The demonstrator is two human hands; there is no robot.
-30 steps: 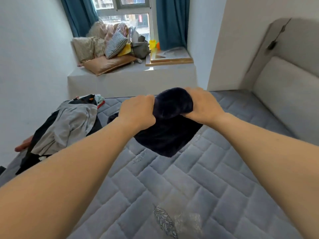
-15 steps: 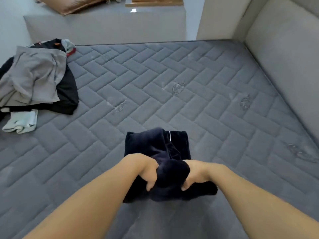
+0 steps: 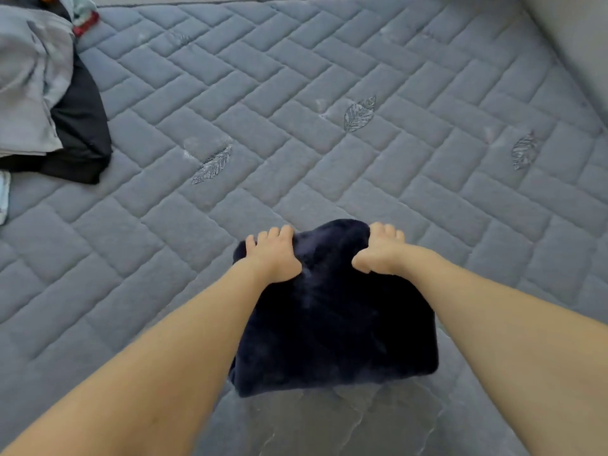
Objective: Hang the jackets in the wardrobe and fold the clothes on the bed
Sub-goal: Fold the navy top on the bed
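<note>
Hands (image 3: pixel 329 255) grip the folded navy garment's (image 3: pixel 332 327) far edge on open mattress (image 3: pixel 329 77).

The dark navy garment (image 3: pixel 332 317) now lies folded flat, no longer bunched; both hands, left hand (image 3: pixel 274 255) and right hand (image 3: pixel 380 253), shift to its 12 o'clock edge.

Cut off at the left edge: grey garment (image 3: pixel 26 93), black garment (image 3: pixel 79 133) beneath it and a pale scrap (image 3: pixel 3 199); hidden under left hand (image 3: pixel 274 256) and right hand (image 3: pixel 381 255): far corners of folded navy fleece (image 3: pixel 332 324); fingertips unseen.
</note>
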